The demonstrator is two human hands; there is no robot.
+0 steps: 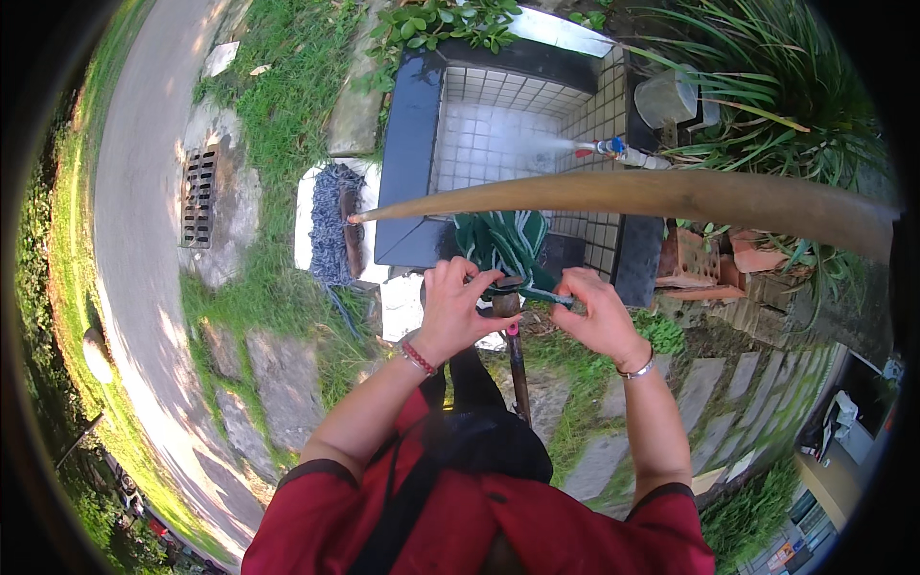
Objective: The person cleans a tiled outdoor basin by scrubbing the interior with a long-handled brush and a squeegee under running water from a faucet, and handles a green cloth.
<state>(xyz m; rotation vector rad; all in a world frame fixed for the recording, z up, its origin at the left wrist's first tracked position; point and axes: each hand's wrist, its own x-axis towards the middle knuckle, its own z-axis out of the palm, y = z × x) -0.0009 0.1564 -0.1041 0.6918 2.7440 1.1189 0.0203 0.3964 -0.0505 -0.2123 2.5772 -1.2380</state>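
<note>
My left hand [460, 305] is at the upper end of an upright stick [516, 370], its fingers and thumb around the brown socket [506, 305] under a dark round cap [509, 282]. A pink ring sits just below the socket. Dark green cloth [496, 241] with white edging lies bunched beyond the cap, over the near rim of a tiled sink [406, 154]. My right hand [600, 313] pinches a trailing end of this cloth between thumb and fingers. How the cloth joins the stick is hidden by my left hand.
Water runs from a tap [611, 147] into the sink. A thick wooden pole [632, 198] crosses above it, ending at a blue-grey string mop [330, 223] on a white slab. Bricks [690, 259] and a translucent bucket [667, 99] stand right. A drain grate [199, 195] lies left.
</note>
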